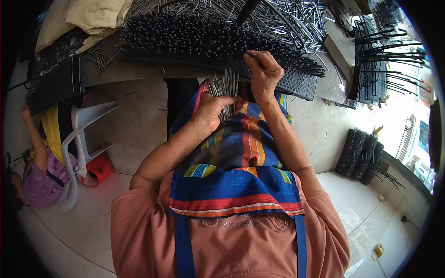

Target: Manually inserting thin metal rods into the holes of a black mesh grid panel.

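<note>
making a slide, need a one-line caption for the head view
Left grip holding a bundle of thin rods, right grip at a black, densely studded rack.

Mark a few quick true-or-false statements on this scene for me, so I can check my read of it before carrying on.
1. The left hand grips a bundle of thin metal rods. True.
2. The right hand rests on the lap. False: it is raised at the black perforated panel.
3. The panel's right end shows holes without rods. True.
4. The heap of loose rods lies on the floor. False: it is on the table, beyond the panel.
5. Another person in a purple top is at the left. True.
</note>
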`<state>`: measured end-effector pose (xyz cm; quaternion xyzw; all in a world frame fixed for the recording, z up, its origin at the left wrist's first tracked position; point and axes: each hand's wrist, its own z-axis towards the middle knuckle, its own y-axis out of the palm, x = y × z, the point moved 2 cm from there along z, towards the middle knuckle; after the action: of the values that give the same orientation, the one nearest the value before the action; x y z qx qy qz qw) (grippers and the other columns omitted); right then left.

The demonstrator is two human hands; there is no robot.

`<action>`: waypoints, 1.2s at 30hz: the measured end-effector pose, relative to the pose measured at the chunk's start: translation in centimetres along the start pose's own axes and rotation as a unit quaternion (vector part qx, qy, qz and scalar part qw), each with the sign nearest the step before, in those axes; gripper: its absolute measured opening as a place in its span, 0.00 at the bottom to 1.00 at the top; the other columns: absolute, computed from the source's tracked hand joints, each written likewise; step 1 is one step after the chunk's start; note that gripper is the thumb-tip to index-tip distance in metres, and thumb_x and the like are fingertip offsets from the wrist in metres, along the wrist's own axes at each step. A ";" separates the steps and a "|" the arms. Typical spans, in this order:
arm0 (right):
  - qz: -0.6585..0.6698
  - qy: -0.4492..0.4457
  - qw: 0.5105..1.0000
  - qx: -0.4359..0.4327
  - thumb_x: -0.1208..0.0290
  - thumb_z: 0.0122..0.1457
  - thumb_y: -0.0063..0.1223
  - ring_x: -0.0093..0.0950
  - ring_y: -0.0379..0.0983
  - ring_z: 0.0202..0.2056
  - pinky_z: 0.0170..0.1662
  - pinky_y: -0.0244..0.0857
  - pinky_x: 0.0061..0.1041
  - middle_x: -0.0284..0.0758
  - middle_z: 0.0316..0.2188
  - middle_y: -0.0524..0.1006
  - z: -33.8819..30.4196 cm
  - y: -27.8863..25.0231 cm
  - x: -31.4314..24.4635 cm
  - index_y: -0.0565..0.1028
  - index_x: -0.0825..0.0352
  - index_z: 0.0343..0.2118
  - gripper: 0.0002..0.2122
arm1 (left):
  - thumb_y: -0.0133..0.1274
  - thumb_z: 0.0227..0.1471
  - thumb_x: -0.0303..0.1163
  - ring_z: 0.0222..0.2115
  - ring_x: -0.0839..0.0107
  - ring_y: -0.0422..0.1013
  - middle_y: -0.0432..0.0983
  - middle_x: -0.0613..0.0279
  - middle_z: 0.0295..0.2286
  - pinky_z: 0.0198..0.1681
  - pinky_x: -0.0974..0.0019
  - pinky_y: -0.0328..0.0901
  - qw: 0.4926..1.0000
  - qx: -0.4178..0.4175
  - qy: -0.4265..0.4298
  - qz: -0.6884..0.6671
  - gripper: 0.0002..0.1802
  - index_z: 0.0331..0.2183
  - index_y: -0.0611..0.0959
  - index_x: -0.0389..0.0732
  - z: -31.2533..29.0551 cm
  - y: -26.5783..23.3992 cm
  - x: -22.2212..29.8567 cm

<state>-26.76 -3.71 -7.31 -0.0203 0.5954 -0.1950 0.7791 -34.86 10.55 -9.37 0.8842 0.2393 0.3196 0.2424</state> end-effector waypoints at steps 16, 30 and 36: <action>-0.227 -0.163 0.952 -0.126 0.74 0.52 0.62 0.30 0.75 0.22 0.25 0.65 0.24 0.35 0.23 0.77 2.6 0.8 -2.6 0.82 0.65 0.33 0.06 | 0.54 0.46 0.16 0.27 0.65 0.78 0.80 0.53 0.28 0.28 0.64 0.74 0.997 0.009 -0.047 -0.054 0.12 0.37 0.80 0.33 0.6 -0.6 -0.4; -0.283 -0.159 0.942 -0.083 0.71 0.54 0.58 0.35 0.73 0.19 0.21 0.65 0.33 0.36 0.24 0.77 -0.2 -1.2 -1.8 0.80 0.60 0.39 0.09 | 0.53 0.43 0.13 0.25 0.64 0.77 0.80 0.54 0.28 0.29 0.64 0.74 0.997 -0.024 -0.024 -0.073 0.16 0.38 0.81 0.33 0.5 -0.3 0.0; 0.113 0.378 0.887 -0.241 0.76 0.55 0.59 0.14 0.60 0.14 0.17 0.51 0.17 0.27 0.16 0.71 -1.8 -2.9 -0.2 0.78 0.69 0.28 0.03 | 0.54 0.44 0.14 0.25 0.65 0.78 0.80 0.57 0.28 0.27 0.65 0.74 0.998 -0.058 0.004 0.019 0.15 0.37 0.81 0.34 0.1 1.1 0.1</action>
<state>-29.32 -5.97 -6.91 -0.0648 0.8716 0.0514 0.4832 -34.45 9.77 -8.77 0.8717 0.2043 0.3414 0.2859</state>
